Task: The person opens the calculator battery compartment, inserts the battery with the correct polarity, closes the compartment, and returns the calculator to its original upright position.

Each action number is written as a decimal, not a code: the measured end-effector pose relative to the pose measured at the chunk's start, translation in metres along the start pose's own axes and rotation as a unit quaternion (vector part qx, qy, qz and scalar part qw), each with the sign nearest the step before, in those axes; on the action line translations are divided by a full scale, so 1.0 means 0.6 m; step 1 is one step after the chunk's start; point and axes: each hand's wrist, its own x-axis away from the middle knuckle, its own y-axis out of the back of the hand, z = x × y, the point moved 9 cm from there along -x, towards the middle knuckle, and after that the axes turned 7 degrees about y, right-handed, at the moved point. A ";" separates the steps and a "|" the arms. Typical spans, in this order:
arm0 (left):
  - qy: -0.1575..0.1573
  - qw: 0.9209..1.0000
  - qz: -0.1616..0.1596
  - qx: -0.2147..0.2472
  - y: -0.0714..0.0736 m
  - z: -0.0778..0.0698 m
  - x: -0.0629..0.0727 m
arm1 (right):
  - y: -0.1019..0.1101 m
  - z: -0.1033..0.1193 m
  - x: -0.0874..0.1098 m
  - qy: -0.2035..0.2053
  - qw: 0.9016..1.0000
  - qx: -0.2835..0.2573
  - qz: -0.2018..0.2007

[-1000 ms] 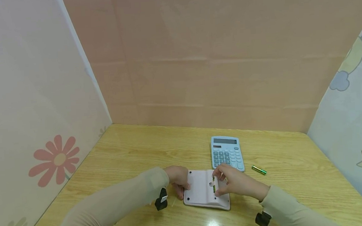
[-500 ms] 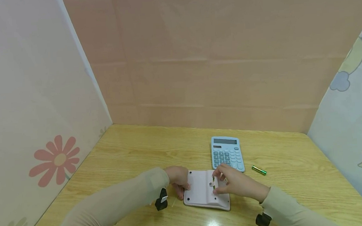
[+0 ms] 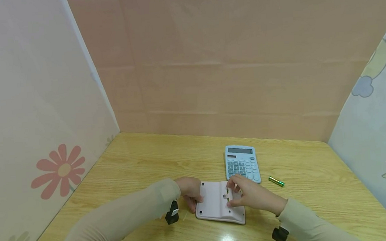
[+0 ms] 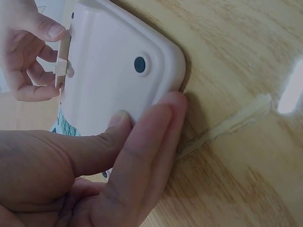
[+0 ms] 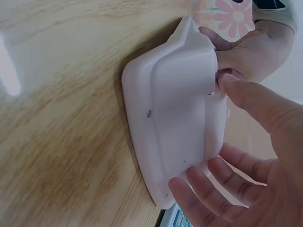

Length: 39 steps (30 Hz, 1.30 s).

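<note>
A pale pink calculator lies face down on the table, its raised back and dark rubber feet uppermost. At its left edge my left hand grips it, thumb on the back and fingers along the side, as the left wrist view shows. My right hand pinches a small battery cover by its two ends, thumb at one and fingertips at the other. The cover stands tilted at the battery opening, with its latch tab towards the left hand. A thin dark and yellow-green strip of the opening shows beside it; the rest is hidden.
Just behind the pink calculator, a light blue calculator lies face up, partly covered by the right hand in the head view. A green and gold battery rests on the wooden table to its right. Walls enclose the back and sides.
The right thumb has shifted slightly left with the cover, and less of the yellow-green strip in the opening shows. The left hand and the pink calculator stay put.
</note>
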 end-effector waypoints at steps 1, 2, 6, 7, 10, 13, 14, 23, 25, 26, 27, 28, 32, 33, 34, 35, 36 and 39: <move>0.000 1.000 -0.001 -0.001 0.000 0.000 0.001 | 0.000 0.000 0.000 0.000 1.000 0.000 0.000; 0.001 1.000 -0.002 -0.002 0.000 -0.001 0.001 | 0.000 -0.001 0.000 -0.001 1.000 0.000 0.000; 0.008 1.000 -0.017 -0.014 0.002 -0.003 0.006 | 0.000 -0.001 0.000 0.001 1.000 0.008 -0.001; 0.010 1.000 -0.020 -0.016 0.003 -0.003 0.007 | 0.000 -0.001 -0.001 0.002 1.000 0.011 -0.002; 0.015 0.999 -0.028 -0.023 0.004 -0.004 0.010 | 0.000 -0.001 -0.002 0.005 1.000 0.016 -0.002; 0.017 0.999 -0.028 -0.027 0.004 -0.005 0.010 | 0.000 0.000 -0.002 0.007 1.000 0.017 -0.002; 0.016 0.999 -0.028 -0.028 0.004 -0.005 0.011 | 0.000 0.000 -0.002 0.007 1.000 0.017 -0.002; 0.015 0.999 -0.024 -0.023 0.003 -0.004 0.007 | -0.002 0.000 -0.005 0.005 1.000 0.029 0.000; 0.016 0.999 -0.023 -0.022 0.003 -0.003 0.005 | -0.003 -0.001 -0.006 0.003 1.000 0.029 0.002; 0.016 0.999 -0.023 -0.022 0.003 -0.003 0.005 | -0.003 -0.001 -0.006 0.002 1.000 0.029 0.003; 0.017 0.999 -0.021 -0.021 0.002 -0.003 0.005 | -0.003 -0.001 -0.006 0.001 1.000 0.030 0.004; 0.017 0.999 -0.021 -0.020 0.002 -0.003 0.005 | -0.003 -0.001 -0.006 0.000 1.000 0.030 0.004; 0.015 1.000 -0.020 -0.019 0.003 -0.003 0.003 | -0.003 0.000 -0.006 0.000 0.999 0.032 0.005; 0.015 1.000 -0.021 -0.017 0.003 -0.003 0.003 | -0.003 0.000 -0.006 0.001 0.999 0.033 0.005; 0.015 1.000 -0.020 -0.015 0.003 -0.002 0.002 | -0.003 0.000 -0.006 0.001 0.999 0.033 0.005; 0.014 1.000 -0.019 -0.014 0.003 -0.002 0.001 | -0.003 0.000 -0.006 0.001 0.999 0.034 0.005; 0.015 1.000 -0.020 -0.017 0.003 -0.002 0.001 | -0.004 0.000 -0.006 0.002 0.999 0.034 0.006; 0.017 0.999 -0.023 -0.020 0.003 -0.003 0.003 | -0.003 0.001 -0.006 0.004 0.999 0.035 0.004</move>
